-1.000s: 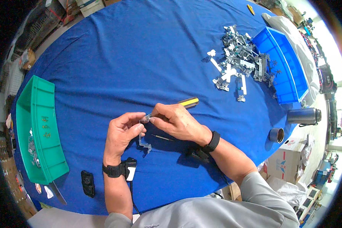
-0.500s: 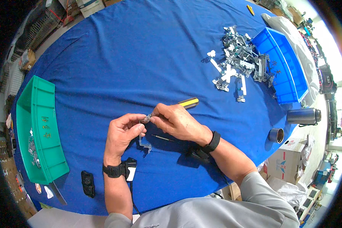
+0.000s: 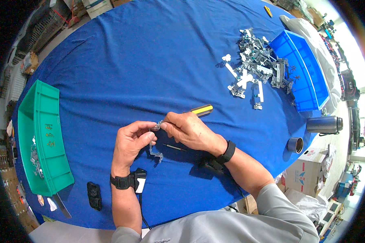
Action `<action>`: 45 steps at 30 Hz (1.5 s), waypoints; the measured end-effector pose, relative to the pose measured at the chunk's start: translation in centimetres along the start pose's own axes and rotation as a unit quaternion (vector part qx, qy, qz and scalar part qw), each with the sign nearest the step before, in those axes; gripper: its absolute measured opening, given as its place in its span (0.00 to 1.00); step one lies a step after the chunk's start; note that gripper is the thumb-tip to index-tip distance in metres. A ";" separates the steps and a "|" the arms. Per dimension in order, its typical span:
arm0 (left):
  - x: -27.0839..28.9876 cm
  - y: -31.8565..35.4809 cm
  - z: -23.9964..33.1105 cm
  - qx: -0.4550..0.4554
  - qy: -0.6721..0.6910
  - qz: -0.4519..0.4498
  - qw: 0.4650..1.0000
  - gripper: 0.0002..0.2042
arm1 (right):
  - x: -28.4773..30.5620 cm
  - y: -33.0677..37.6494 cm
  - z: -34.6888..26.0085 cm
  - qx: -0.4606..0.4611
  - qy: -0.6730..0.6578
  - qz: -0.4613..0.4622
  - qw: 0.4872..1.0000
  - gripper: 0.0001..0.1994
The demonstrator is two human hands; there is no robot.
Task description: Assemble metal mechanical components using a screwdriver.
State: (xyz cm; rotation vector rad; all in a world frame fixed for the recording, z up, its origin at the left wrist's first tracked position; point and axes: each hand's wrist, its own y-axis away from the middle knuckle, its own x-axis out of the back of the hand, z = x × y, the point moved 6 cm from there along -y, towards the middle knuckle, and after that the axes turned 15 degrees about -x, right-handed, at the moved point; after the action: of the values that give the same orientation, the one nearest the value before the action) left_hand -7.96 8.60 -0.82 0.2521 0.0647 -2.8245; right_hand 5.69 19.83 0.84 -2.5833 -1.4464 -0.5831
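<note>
Thin bracket point(image 3: 155, 154) in my grasp, I worked just left of and below the frame's centre, above a counter spread with blue cloth point(image 3: 150, 60).

At the far left of the frame I had a green bin point(image 3: 50, 121) with loose metal parts point(image 3: 36, 162) inside. A flat black object point(image 3: 94, 196) lay at the lower left, right of the bin. Next came my left hand point(image 3: 129, 139), thumb and fingers closed in a narrow pinch on the bracket's upper part, while its bent lower end hung free. My right hand point(image 3: 190, 130) met it there, thumb and forefinger pressed together on the same upper end; I could not tell whether they also gripped some smaller piece.

Between my forearms lay a slim rod point(image 3: 174, 147). Just beyond my right knuckles a yellow-and-black handle point(image 3: 202, 109) showed, its near end hidden. Toward the upper right stood a heap of metal parts point(image 3: 255, 60), right beside a blue bin point(image 3: 308, 81). Below that bin, at the right, lay a dark flask point(image 3: 323, 124).
</note>
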 end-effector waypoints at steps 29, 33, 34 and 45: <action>-0.2 -0.1 0.3 0.002 0.009 0.013 1.000 0.12 | 0.1 0.0 -0.2 0.004 0.027 0.009 1.000 0.12; 0.0 0.0 0.2 0.004 -0.012 -0.002 1.000 0.13 | -0.1 0.0 -0.1 -0.001 -0.009 -0.001 1.000 0.10; 0.0 0.0 0.2 0.005 -0.014 -0.003 1.000 0.13 | -0.1 -0.1 0.0 0.002 0.002 -0.008 1.000 0.09; -0.3 0.0 0.2 0.027 -0.007 0.003 1.000 0.12 | -0.2 0.2 -0.5 0.038 0.097 0.039 0.994 0.06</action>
State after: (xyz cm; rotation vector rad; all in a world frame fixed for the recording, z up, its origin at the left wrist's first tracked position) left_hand -7.75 8.64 -0.59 0.2433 -0.0168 -2.8238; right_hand 5.62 19.36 1.24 -2.4361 -1.2764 -0.7304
